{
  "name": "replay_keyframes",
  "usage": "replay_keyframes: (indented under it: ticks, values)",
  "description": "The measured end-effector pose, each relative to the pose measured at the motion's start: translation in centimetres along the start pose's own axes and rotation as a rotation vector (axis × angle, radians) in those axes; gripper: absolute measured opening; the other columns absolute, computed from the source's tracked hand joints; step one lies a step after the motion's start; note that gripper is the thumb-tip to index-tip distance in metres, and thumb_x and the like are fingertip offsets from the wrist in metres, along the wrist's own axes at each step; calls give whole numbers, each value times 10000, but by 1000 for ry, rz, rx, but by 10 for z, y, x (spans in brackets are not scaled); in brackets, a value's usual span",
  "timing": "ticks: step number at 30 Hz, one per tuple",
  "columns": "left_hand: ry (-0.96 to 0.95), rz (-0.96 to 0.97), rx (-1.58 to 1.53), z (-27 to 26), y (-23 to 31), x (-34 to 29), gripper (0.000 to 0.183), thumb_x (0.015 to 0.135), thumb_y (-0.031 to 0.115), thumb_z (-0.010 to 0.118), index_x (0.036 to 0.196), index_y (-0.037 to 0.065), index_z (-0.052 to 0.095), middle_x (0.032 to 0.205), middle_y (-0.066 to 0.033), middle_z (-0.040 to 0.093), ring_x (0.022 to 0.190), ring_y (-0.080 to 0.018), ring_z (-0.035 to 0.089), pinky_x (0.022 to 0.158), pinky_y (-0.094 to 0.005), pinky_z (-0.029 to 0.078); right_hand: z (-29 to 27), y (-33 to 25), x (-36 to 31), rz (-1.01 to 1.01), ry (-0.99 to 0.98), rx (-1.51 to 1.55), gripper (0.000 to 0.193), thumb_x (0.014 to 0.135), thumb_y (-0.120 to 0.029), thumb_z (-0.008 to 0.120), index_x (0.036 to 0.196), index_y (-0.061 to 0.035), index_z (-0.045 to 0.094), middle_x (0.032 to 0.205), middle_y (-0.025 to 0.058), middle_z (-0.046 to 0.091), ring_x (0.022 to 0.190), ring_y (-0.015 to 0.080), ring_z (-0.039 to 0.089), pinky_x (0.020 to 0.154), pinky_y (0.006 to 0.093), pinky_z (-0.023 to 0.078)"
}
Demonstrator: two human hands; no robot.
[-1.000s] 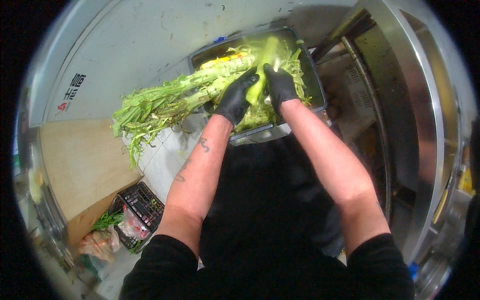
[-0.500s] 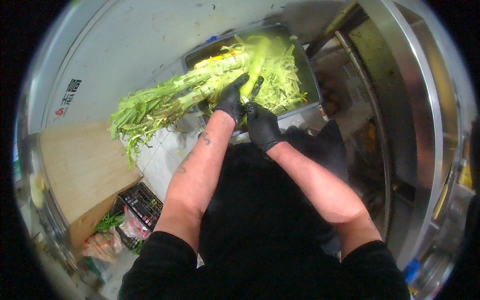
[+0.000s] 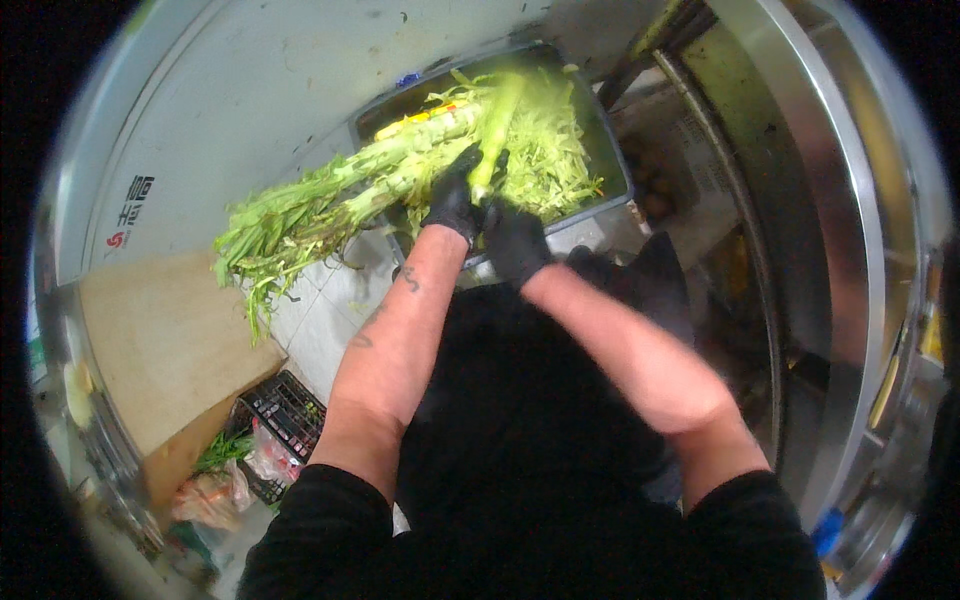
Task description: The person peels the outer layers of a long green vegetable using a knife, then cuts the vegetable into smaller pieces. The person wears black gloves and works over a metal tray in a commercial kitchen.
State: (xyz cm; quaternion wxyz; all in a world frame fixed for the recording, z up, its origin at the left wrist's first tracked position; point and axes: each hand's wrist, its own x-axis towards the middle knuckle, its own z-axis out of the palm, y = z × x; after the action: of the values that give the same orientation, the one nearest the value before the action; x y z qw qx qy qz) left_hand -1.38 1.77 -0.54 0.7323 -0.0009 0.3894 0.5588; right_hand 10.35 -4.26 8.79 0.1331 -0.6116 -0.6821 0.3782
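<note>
Our leafy stalks (image 3: 320, 205) are hanging out over the bin's (image 3: 590, 212) left side, probably being too long to lie inside; our left hand (image 3: 452, 205) is gripping the bare stalk (image 3: 497, 125), seemingly steadying it above the peelings (image 3: 555, 155); our right hand (image 3: 513, 243) is blurring near its lower end, so we cannot tell its grip.

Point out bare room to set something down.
White floor tiles show mostly bare between the leafy stalks and the black crate; left of them, the tan board looks bare too, though perhaps sloped. The dark tub is crowded: shavings inside, a green stalk, left hand and right hand above.
</note>
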Motion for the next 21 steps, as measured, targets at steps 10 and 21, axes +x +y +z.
replay_keyframes:
  ticks: [10, 21]
  values:
    - [-47, -88, 4, 4, 1, -1, 376, 965, 194, 592, 1269, -25, 564, 1067, -141, 691, 905, -239, 671, 832, -347, 562, -2, 26, 16, -294, 224, -192, 213, 955, -181, 481, 997, -25, 620, 883, 271, 656, 802, 449, 642, 708, 518, 521]
    - [-94, -122, 136, 10, 12, -11, 376, 929, 262, 666, 1204, 12, 608, 970, -81, 696, 825, -179, 672, 699, -298, 565, 11, 52, -3, -158, 160, 57, 307, 993, -234, 456, 1065, 1, 639, 965, 277, 662, 899, 461, 626, 744, 544, 493]
